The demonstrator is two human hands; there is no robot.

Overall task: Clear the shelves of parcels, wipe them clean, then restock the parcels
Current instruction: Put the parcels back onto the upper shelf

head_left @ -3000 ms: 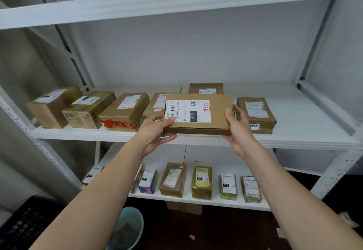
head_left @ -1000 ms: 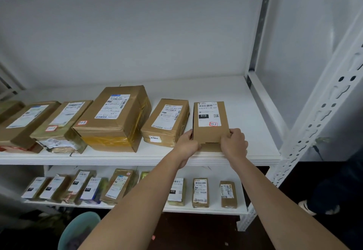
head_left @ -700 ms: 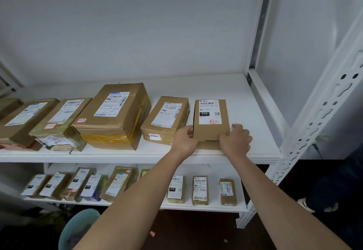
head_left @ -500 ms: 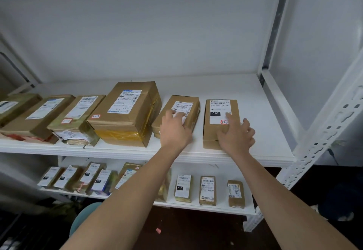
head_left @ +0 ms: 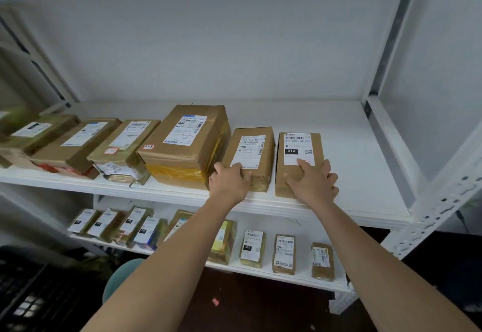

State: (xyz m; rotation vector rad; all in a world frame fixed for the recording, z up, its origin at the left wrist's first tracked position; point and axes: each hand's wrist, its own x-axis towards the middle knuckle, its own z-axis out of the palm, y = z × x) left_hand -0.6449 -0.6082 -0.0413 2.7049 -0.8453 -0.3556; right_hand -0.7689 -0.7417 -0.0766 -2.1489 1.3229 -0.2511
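Left hand (head_left: 229,183) with fingers curled over the near end of a labelled brown parcel (head_left: 249,157) on the white middle shelf (head_left: 360,175), right hand (head_left: 311,183) spread flat on the next parcel (head_left: 297,149) just beside it, larger taped box (head_left: 185,144) touching on the left, small parcels (head_left: 251,249) on the lower shelf.

White shelf (head_left: 352,149), white upright (head_left: 443,201) dotted with dark holes. Brown cardboard parcels (head_left: 247,157) all along, white labels with black barcodes. Yellow tape band round the big box (head_left: 182,146), little red-edged sticker on its corner. Black "010" block on the rightmost parcel (head_left: 298,159). Teal-ish bucket (head_left: 122,277) below, kinda blurry.
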